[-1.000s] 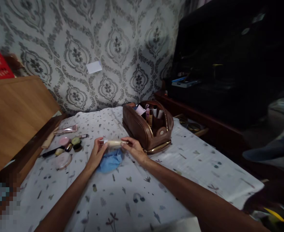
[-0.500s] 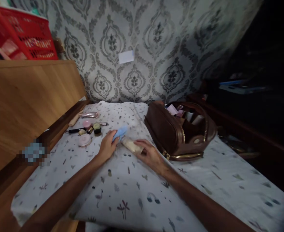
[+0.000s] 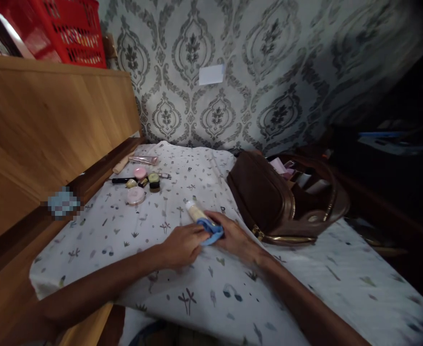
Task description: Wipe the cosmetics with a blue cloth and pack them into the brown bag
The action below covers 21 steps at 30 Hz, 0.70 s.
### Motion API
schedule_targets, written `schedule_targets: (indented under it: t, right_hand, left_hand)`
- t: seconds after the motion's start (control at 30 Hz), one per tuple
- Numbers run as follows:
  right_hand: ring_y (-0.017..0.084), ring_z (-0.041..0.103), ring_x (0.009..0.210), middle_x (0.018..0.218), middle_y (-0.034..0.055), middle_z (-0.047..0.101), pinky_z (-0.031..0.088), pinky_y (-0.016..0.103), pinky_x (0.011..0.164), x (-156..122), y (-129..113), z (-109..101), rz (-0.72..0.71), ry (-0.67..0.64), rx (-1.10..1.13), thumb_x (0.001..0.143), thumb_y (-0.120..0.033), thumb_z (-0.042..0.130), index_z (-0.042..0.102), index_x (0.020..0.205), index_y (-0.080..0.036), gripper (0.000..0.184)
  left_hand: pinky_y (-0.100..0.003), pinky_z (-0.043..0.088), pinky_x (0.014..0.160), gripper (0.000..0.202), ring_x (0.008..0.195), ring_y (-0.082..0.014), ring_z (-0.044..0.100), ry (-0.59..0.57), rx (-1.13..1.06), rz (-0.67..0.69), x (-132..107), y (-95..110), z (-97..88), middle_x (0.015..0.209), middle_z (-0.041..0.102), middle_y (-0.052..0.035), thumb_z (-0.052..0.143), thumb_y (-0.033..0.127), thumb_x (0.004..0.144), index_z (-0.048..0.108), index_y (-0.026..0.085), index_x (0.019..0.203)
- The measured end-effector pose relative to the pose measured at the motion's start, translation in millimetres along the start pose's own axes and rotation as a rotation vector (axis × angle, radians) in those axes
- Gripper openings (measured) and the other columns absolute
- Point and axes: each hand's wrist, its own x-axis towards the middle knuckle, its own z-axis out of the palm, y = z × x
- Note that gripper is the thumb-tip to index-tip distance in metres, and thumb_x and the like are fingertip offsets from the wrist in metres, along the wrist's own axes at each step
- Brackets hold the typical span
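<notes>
My right hand (image 3: 229, 233) is closed around a cream-coloured tube or bottle (image 3: 196, 211) with a pale end pointing away from me. My left hand (image 3: 186, 246) is closed on a blue cloth (image 3: 211, 230), which is pressed against the near part of that container. Its label is too small to read. Just right of my hands stands a brown handbag (image 3: 262, 202), open at the top with several items inside. Over to the left, a round pink compact (image 3: 135, 195) lies among several small cosmetics, including a pink jar (image 3: 140, 173) and a black-based jar (image 3: 154, 185).
A patterned white cloth (image 3: 132, 254) covers the surface. Along the left rises a wooden panel (image 3: 60, 110), with a red basket (image 3: 78, 38) above it. A pink tube (image 3: 143, 159) lies near the back. Patterned wallpaper (image 3: 218, 110) closes off the far side.
The blue cloth has moved from beyond the container's far end to its near part, and my left hand has come right and nearer. The whole view has shifted slightly.
</notes>
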Motion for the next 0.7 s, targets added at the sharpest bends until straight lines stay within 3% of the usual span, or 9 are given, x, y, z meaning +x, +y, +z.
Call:
schedule_targets:
  t: [0.07, 0.17, 0.2, 0.27, 0.33, 0.4, 0.57, 0.7]
  right_hand:
    - [0.029, 0.059, 0.124, 0.138, 0.0095, 0.062, 0.048, 0.042, 0.104, -1.6, -1.9, -18.1, -0.034, -0.148, -0.005, 0.072, -0.024, 0.073, 0.056, 0.14, -0.023, 0.07]
    - [0.028, 0.061, 0.122, 0.134, 0.0114, 0.064, 0.05, 0.042, 0.099, 11.9, -5.2, -34.4, 0.055, -0.108, -0.042, 0.086, -0.027, 0.058, 0.059, 0.138, -0.021, 0.052]
    - [0.027, 0.064, 0.116, 0.126, 0.0123, 0.068, 0.052, 0.041, 0.094, 21.5, -6.8, -34.4, 0.103, -0.06, -0.071, 0.089, -0.028, 0.052, 0.061, 0.134, -0.019, 0.047]
    - [0.025, 0.068, 0.102, 0.113, 0.0128, 0.072, 0.055, 0.037, 0.083, 45.9, -11.2, -26.8, 0.187, -0.008, -0.125, 0.094, -0.027, 0.044, 0.066, 0.127, -0.016, 0.041]
    - [0.025, 0.068, 0.095, 0.106, 0.0126, 0.073, 0.053, 0.035, 0.08, 71.7, -16.4, -13.4, 0.234, 0.013, -0.199, 0.092, -0.025, 0.046, 0.07, 0.118, -0.015, 0.036]
    - [0.026, 0.066, 0.095, 0.104, 0.0135, 0.073, 0.05, 0.036, 0.083, 92.0, -21.0, -0.1, 0.241, 0.016, -0.225, 0.088, -0.029, 0.056, 0.073, 0.111, -0.015, 0.031]
    - [0.022, 0.061, 0.074, 0.075, 0.0049, 0.069, 0.043, 0.03, 0.07, 105.0, -25.1, 15.3, 0.231, -0.073, -0.122, 0.072, -0.038, 0.076, 0.074, 0.083, -0.017, 0.024]
    - [0.015, 0.051, 0.06, 0.06, -0.0012, 0.057, 0.036, 0.027, 0.058, 96.6, -22.2, 18.2, 0.253, -0.037, 0.093, 0.072, -0.05, 0.072, 0.065, 0.069, -0.017, 0.034]
  left_hand:
    - [-0.032, 0.052, 0.086, 0.02, 0.101, -0.024, 0.065, -0.085, -0.118, 0.08, -6.1, 1.2, -13.9, 0.108, 0.068, -0.0086, 0.047, 0.013, 0.086, 0.064, 0.017, 0.095]
    - [-0.024, 0.048, 0.074, 0.014, 0.081, -0.0176, 0.064, -0.129, -0.4, 0.113, -10.5, -9.5, -38.1, 0.088, 0.068, -0.0028, 0.048, 0.015, 0.086, 0.062, 0.017, 0.083]
    - [-0.023, 0.047, 0.068, 0.015, 0.074, -0.016, 0.062, -0.089, -0.475, 0.062, -10.3, -15.7, -44.4, 0.081, 0.066, -0.0011, 0.048, 0.019, 0.088, 0.062, 0.017, 0.083]
    - [-0.023, 0.043, 0.062, 0.019, 0.067, -0.0153, 0.058, 0.1, -0.522, -0.108, -6.8, -29.7, -51.2, 0.073, 0.062, 0.0008, 0.046, 0.025, 0.09, 0.063, 0.017, 0.085]
    - [-0.025, 0.044, 0.066, 0.021, 0.07, -0.0169, 0.058, 0.328, -0.439, -0.26, -0.7, -42.9, -49.4, 0.075, 0.062, 0.0002, 0.045, 0.028, 0.091, 0.063, 0.017, 0.09]
    - [-0.028, 0.046, 0.073, 0.02, 0.077, -0.0195, 0.06, 0.457, -0.33, -0.333, 5.2, -52.6, -41.7, 0.082, 0.065, -0.0017, 0.045, 0.028, 0.091, 0.063, 0.018, 0.095]
    - [-0.031, 0.048, 0.08, 0.027, 0.086, -0.022, 0.064, 0.452, -0.292, -0.374, 6.7, -59.9, -23.2, 0.095, 0.069, -0.0039, 0.05, 0.028, 0.091, 0.057, 0.022, 0.116]
    - [-0.033, 0.049, 0.08, 0.035, 0.086, -0.0217, 0.065, 0.436, -0.289, -0.384, 2.7, -58.0, -18.1, 0.1, 0.07, -0.0043, 0.047, 0.027, 0.093, 0.05, 0.022, 0.127]
